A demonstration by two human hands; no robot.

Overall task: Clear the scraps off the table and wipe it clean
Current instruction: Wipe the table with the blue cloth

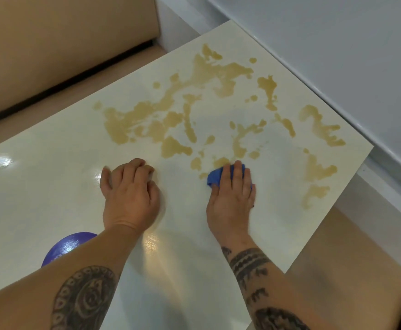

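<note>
Right hand presses a folded blue cloth flat-fingered onto the glossy cream table; tan spill at twelve o'clock; left hand rests empty, fingers curled.

Purple lid bears print; too blurred to read.
</note>
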